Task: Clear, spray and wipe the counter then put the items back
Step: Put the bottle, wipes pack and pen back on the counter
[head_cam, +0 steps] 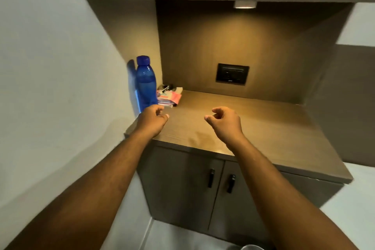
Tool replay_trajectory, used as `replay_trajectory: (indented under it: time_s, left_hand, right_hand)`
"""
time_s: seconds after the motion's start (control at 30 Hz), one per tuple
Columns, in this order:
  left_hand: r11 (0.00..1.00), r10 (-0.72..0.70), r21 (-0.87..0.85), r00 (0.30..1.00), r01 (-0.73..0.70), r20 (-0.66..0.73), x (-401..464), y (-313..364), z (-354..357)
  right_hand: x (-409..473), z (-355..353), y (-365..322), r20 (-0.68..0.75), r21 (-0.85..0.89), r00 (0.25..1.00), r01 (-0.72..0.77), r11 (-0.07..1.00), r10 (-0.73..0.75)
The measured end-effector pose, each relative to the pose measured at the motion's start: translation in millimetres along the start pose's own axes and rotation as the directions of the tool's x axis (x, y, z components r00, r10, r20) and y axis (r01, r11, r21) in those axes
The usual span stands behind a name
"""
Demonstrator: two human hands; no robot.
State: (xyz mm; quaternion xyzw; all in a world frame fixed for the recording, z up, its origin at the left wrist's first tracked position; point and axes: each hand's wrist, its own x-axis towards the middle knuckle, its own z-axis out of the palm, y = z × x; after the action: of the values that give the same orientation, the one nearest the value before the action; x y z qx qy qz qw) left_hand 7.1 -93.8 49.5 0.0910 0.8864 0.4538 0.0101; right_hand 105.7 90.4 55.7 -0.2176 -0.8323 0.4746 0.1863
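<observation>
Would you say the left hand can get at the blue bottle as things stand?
Probably yes. The left hand holds nothing and hovers just in front of the blue bottle, with nothing between them; the pink packets lie off to the bottle's right.

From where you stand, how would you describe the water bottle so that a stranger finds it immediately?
Look at the brown wooden counter set in the cabinet niche, then at its far left corner by the white wall. There stands the tall translucent blue plastic bottle with a blue screw cap, upright, unlike the flat pink packets lying beside it.

bottle [145,83] blocks left corner, counter [253,124] open
</observation>
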Motion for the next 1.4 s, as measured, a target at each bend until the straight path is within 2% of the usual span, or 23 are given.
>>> replay_trajectory:
  time_s: [0.07, 0.13, 0.23, 0.4, 0.6, 0.67, 0.73, 0.8, 0.87, 0.97, 1.07, 1.2, 1.3, 1.4]
  left_hand:
    - [0.997, -0.067, -0.048, 0.994, 0.063, -0.083, 20.2, -24.0, -15.1]
    - [0.991, -0.116, -0.078, 0.988, 0.109, -0.098, 30.8, -34.4, -18.0]
    - [0.974, -0.212, -0.117, 0.963, 0.195, -0.164, 80.1, -61.2, -22.9]
    - [0.943, -0.315, -0.155, 0.937, 0.293, -0.148, 132.0, -72.4, -14.8]
    - [0.965, -0.231, -0.146, 0.969, 0.216, -0.093, 161.2, -92.2, -0.8]
    - [0.977, -0.190, -0.121, 0.976, 0.177, -0.110, 169.7, -99.2, 5.9]
    - [0.972, -0.190, -0.171, 0.969, 0.164, -0.155, 175.4, -104.4, 11.8]
    - [0.974, -0.163, -0.187, 0.964, 0.124, -0.211, 171.2, -102.8, 17.0]
    - [0.984, -0.128, -0.151, 0.972, 0.099, -0.196, 162.4, -91.9, 23.9]
    - [0.961, -0.122, -0.255, 0.991, 0.105, -0.051, 147.2, -59.2, 45.4]
    - [0.978, -0.045, -0.198, 0.993, 0.066, 0.110, 145.1, -12.8, 91.3]
    - [0.950, 0.026, -0.304, 0.952, 0.072, 0.306, 147.2, 42.9, 167.6]
    - [0.965, 0.118, -0.264, 0.897, -0.001, 0.427, 147.2, 77.7, 216.7]
    - [0.945, 0.205, -0.327, 0.828, -0.028, 0.522, 147.2, 113.1, 259.0]
  right_hand:
    - [24.6, 37.4, -16.7, 0.058, -0.005, 0.997, 0.047, 0.999, -0.047]
    - [37.7, 55.0, -31.7, 0.080, 0.014, 0.993, 0.086, 0.996, -0.087]
    - [85.6, 115.2, -56.5, 0.206, 0.036, 0.968, 0.139, 0.990, -0.143]
    - [141.9, 182.7, -84.4, 0.338, 0.006, 0.916, 0.227, 0.974, -0.216]
    - [178.4, 235.7, -90.2, 0.310, 0.041, 0.921, 0.235, 0.971, -0.236]
    - [178.8, 244.1, -87.1, 0.276, 0.022, 0.935, 0.223, 0.975, -0.220]
    - [175.9, 244.5, -85.4, 0.223, 0.011, 0.952, 0.211, 0.977, -0.208]
    - [166.8, 236.9, -81.7, 0.182, 0.018, 0.960, 0.214, 0.977, -0.214]
    - [160.3, 219.5, -75.4, 0.115, 0.025, 0.969, 0.217, 0.976, -0.219]
    - [157.9, 175.7, -58.2, -0.031, 0.050, 0.988, 0.151, 0.987, -0.150]
    - [167.7, 116.0, -34.1, -0.194, 0.003, 0.979, 0.060, 0.998, -0.058]
    - [185.5, 32.7, 3.5, -0.316, -0.069, 0.948, -0.055, 0.996, 0.030]
    - [196.7, -22.9, 35.3, -0.384, -0.096, 0.920, -0.130, 0.987, 0.084]
    - [206.4, -74.5, 64.3, -0.448, -0.016, 0.881, -0.176, 0.984, 0.150]
